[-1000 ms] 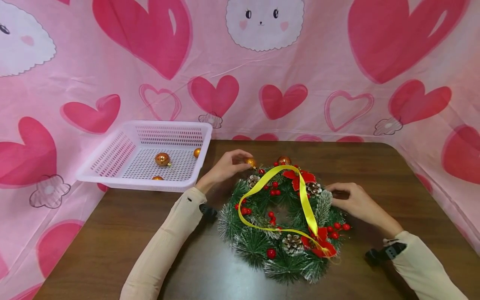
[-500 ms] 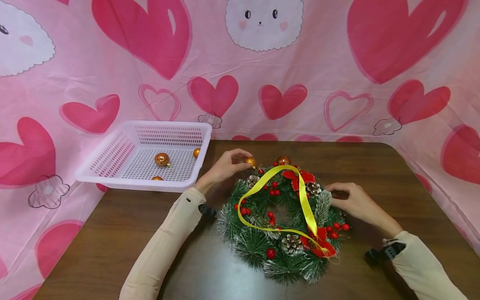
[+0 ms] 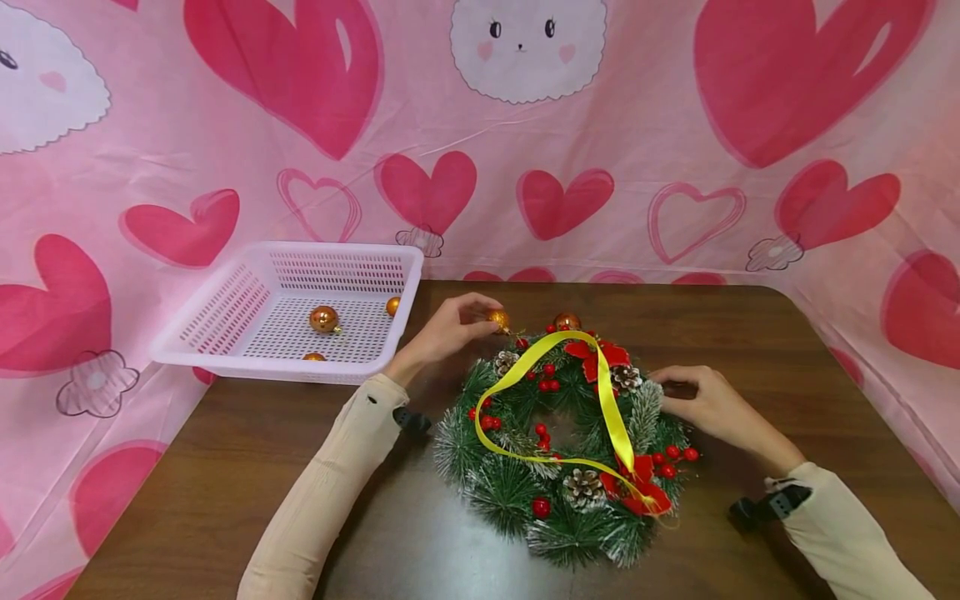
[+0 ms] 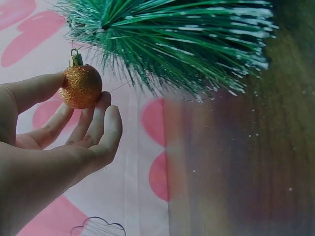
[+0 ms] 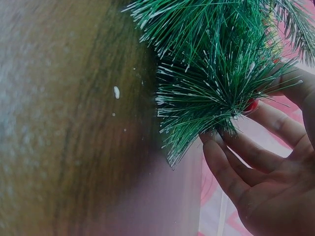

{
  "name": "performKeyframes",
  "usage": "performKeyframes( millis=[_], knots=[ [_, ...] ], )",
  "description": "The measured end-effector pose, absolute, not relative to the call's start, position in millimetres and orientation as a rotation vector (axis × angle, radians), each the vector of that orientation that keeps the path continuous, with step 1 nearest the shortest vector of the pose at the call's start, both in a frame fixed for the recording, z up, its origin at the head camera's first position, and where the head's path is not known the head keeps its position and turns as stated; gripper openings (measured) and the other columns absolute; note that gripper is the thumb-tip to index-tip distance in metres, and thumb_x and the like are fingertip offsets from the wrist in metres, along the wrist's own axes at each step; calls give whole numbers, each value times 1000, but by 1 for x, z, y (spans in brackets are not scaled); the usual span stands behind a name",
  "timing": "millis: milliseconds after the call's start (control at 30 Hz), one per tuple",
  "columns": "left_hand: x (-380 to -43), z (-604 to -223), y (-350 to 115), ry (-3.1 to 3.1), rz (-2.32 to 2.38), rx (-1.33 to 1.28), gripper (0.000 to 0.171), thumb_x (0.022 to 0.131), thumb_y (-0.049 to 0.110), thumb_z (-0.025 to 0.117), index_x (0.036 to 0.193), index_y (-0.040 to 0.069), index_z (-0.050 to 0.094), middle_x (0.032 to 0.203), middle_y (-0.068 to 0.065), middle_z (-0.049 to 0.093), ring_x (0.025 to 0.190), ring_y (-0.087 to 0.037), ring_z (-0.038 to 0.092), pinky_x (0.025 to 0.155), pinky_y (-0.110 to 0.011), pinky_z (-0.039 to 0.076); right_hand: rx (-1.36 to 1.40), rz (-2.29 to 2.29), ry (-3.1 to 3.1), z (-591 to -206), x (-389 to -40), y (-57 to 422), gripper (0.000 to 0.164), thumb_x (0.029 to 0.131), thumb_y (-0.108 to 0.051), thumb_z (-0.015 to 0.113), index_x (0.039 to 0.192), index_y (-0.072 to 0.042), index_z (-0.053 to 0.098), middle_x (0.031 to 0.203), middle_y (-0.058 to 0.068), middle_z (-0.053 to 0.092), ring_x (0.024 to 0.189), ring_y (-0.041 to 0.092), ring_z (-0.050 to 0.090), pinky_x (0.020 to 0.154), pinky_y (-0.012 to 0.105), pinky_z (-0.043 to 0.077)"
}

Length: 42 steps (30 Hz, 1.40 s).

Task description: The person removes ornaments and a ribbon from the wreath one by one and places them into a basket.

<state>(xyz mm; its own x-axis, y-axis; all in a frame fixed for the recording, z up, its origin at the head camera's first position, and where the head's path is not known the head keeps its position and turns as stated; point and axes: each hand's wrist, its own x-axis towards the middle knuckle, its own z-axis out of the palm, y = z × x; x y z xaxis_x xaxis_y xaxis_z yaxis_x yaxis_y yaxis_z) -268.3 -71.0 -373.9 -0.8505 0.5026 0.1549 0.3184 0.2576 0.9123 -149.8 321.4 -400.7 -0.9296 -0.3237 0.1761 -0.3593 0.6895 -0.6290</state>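
Observation:
A green Christmas wreath [image 3: 517,492] with frosted tips, pinecones, red berries and red flowers lies on the table. Looped across it is a yellow ribbon [image 3: 617,417]. My left hand [image 3: 442,333] pinches a small gold glitter bauble [image 4: 81,87] between thumb and fingertips, just beyond the wreath's back left edge. Its metal cap and ring show in the left wrist view. At the wreath's right side, my right hand [image 3: 708,404] grips the outer needles, fingers beneath and thumb on top [image 5: 261,162]. A shiny copper-coloured bauble [image 3: 567,322] sits at the wreath's back edge.
A white slotted plastic basket [image 3: 210,358] stands at the back left of the brown wooden table [image 3: 247,467]. It holds a shiny bauble [image 3: 324,318] and two partly hidden gold ones. A pink heart-patterned cloth [image 3: 645,108] hangs behind the table.
My left hand has shifted slightly up and to the left, with the gold bauble still pinched. The right hand and the wreath stay in place.

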Motion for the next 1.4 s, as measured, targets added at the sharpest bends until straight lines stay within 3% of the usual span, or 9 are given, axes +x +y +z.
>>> performKeyframes(
  millis=[567, 900, 1200, 1400],
  knots=[
    [-265, -359, -75, 2277, 1756, 795, 35, 94, 8, 68, 126, -4, 61, 117, -21, 66, 108, -32, 64, 95, -48, 51, 577, 1067, -2823, -399, -149, 320, 20, 88, -9, 73, 108, -5, 75, 106, 10, 73, 88, 2, 62, 77, 22, 53],
    [-256, -337, -82, 2306, 1798, 820, 34, 95, 9, 67, 127, 0, 61, 118, -13, 67, 113, -28, 64, 94, -35, 52, 557, 1035, -2847, -399, -150, 320, 22, 88, -10, 73, 109, -4, 75, 109, 12, 72, 93, 2, 62, 79, 15, 49],
    [-250, -322, -90, 2312, 1871, 859, 34, 95, 8, 67, 127, 0, 62, 121, -12, 66, 108, -25, 65, 94, -32, 52, 567, 1071, -2856, -397, -150, 321, 24, 89, -10, 73, 111, -2, 74, 110, 15, 72, 90, 2, 62, 76, 19, 52],
    [-246, -314, -98, 2365, 1859, 820, 36, 95, 13, 68, 129, 3, 62, 122, -9, 65, 108, -23, 65, 94, -34, 51, 560, 1033, -2860, -401, -151, 321, 22, 89, -13, 73, 110, -5, 75, 110, 11, 73, 97, 5, 63, 81, 19, 51]
  ],
)
